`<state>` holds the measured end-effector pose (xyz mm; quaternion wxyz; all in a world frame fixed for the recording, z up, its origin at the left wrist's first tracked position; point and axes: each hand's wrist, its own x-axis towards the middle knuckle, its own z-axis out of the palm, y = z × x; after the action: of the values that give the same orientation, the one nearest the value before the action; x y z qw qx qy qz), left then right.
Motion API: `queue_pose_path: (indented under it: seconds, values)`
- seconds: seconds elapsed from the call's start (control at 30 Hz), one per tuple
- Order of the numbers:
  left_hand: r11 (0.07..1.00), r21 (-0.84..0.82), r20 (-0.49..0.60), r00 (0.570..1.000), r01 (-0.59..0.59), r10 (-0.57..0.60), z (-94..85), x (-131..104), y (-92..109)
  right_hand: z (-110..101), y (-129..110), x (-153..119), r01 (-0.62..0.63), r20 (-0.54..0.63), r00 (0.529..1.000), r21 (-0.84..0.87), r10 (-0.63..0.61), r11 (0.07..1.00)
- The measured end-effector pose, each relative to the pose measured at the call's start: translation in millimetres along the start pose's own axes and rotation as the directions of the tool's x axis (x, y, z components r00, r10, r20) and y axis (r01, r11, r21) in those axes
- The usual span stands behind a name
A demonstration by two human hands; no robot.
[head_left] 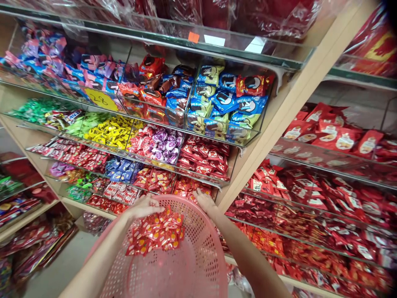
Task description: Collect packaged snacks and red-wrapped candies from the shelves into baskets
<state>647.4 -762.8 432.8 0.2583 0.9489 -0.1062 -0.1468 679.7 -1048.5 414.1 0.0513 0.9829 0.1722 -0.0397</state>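
Observation:
A pink plastic basket (201, 252) with a perforated wall is tilted open toward me, its far rim up against the candy shelf. Inside, toward its upper left, lies a pile of red candy packets (155, 236) with yellow and white dots. My left hand (145, 207) is closed over the rim, its thumb on the inner side above the packets. On the upper right rim my right hand (205, 203) is closed too, its fingertips beside a shelf bin of similar red packets (186, 187). The far sides of both hands are partly hidden.
Clear-fronted shelves (214, 178) of wrapped sweets rise ahead, with a yellow price tag (101, 99) on one edge. A wooden upright (279, 111) divides them from more shelves of red packets (335, 136) at right. Bagged goods (37, 244) stand low at left.

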Motion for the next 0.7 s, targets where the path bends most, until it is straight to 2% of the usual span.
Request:
queue_pose_path:
  seconds: [0.2, 0.43, 0.53, 0.63, 0.7]
  values:
    - [1.0, 0.023, -0.024, 1.0, 0.008, -0.007, -4.2, -6, 4, 4, 5, 1, 0.022, -0.021, 1.0, 0.032, -0.021, 0.999]
    - [0.999, 0.02, -0.004, 0.999, 0.04, -0.04, -3.7, -9, 3, -3, 9, -2, 0.008, -0.089, 0.996, 0.118, 0.002, 0.993]
    - [0.998, 0.011, 0.004, 0.998, 0.055, -0.055, -2.7, -9, 5, -8, 8, -2, 0.02, -0.202, 0.979, 0.239, 0.029, 0.971]
    - [0.997, 0.027, 0.005, 0.998, 0.067, -0.067, -3.5, -9, 10, -16, 1, -4, 0.093, -0.339, 0.94, 0.382, 0.046, 0.92]
    - [0.997, 0.052, 0.016, 0.999, 0.049, -0.05, -5.1, -10, 15, -23, -8, -8, 0.138, -0.386, 0.922, 0.422, 0.04, 0.896]
